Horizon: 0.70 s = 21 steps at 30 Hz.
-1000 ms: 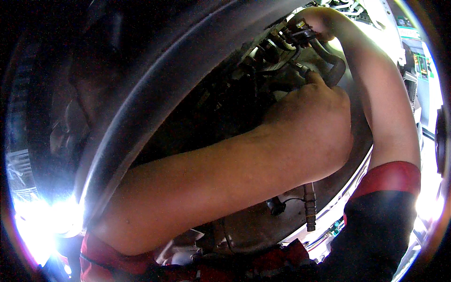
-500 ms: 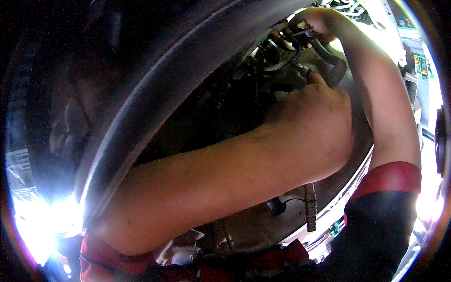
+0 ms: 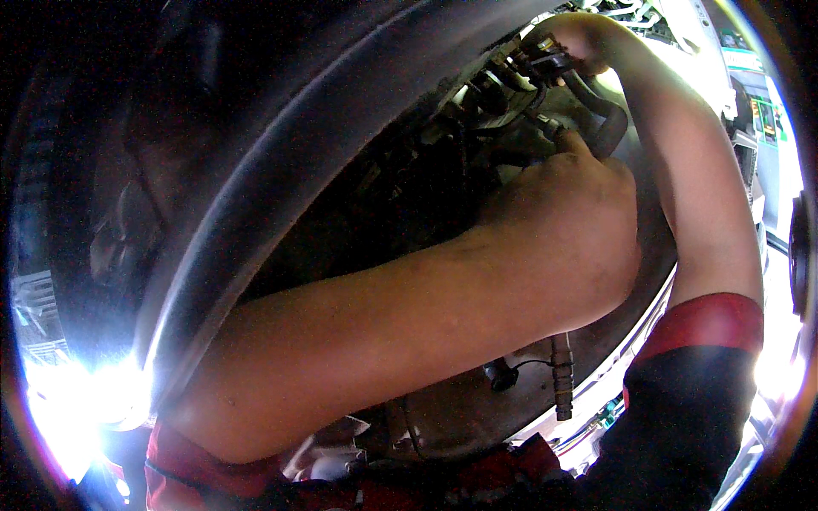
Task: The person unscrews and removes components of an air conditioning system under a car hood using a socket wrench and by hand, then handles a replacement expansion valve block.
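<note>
My left hand point(image 3: 571, 192) reaches in across the middle, its back toward me and its fingers curled down out of sight. One finger shows at its top, against a small dark hose fitting point(image 3: 550, 126). Whatever else the closed fingers hold is hidden. Beside that finger bends a thick black hose point(image 3: 608, 123). Farther up, my right hand point(image 3: 581, 41) comes round from the right to a cluster of dark connectors point(image 3: 545, 58) with a small yellow part. Its fingers lie behind these parts, so their grip does not show.
A broad dark curved rim point(image 3: 256, 162) arches over the left side. Below my left forearm hang a ribbed metal rod-like part point(image 3: 562, 379) and a black cap point(image 3: 501, 375) on a thin cord. A glaring lamp point(image 3: 94, 400) shines at lower left.
Both arms stay almost where they were. The finger of my left hand at the fitting shifts very slightly.
</note>
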Motion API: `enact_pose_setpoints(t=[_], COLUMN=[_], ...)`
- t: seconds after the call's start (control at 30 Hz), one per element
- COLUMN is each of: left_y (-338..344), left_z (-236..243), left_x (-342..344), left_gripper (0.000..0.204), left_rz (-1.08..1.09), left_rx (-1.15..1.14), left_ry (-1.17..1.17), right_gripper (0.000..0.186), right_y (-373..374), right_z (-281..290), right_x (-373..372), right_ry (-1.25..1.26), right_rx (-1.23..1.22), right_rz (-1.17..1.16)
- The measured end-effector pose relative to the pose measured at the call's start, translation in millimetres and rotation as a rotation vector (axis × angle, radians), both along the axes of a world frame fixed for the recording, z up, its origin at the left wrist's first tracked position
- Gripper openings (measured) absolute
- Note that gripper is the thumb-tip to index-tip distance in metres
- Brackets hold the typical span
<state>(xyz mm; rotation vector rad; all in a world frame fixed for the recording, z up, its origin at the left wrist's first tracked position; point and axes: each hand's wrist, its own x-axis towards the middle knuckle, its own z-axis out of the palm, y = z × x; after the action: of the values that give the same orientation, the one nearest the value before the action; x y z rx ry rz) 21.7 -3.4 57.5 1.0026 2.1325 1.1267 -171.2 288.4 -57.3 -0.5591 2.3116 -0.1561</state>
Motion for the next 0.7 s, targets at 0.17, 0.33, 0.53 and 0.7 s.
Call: enact_pose_setpoints(t=[0.17, 0.33, 0.53, 0.7], left_y=[-1.1, 1.6, 0.9, -2.2], left_z=[0.0, -1.6, -1.2, 3.7], left_x=[0.0, -0.2, -0.7, -1.1], left_gripper=[0.036, 0.036, 0.035, 0.033], left_rz=[0.007, -0.008, -0.066, 0.020], left_rx=[0.017, -0.001, -0.005, -0.002], left_ry=[-0.003, 0.032, 0.073, -0.013], right_gripper=[0.018, 0.017, 0.018, 0.019], right_y=[3.8, -0.3, 2.3, -3.6], right_z=[2.2, 3.9, 5.6, 6.8], right_x=[-0.4, -0.5, -2.2, 1.1], right_ry=[-0.004, -0.007, -0.009, -0.013], right_rx=[0.009, 0.020, 0.032, 0.042], right_rz=[0.000, -0.001, -0.006, -0.007])
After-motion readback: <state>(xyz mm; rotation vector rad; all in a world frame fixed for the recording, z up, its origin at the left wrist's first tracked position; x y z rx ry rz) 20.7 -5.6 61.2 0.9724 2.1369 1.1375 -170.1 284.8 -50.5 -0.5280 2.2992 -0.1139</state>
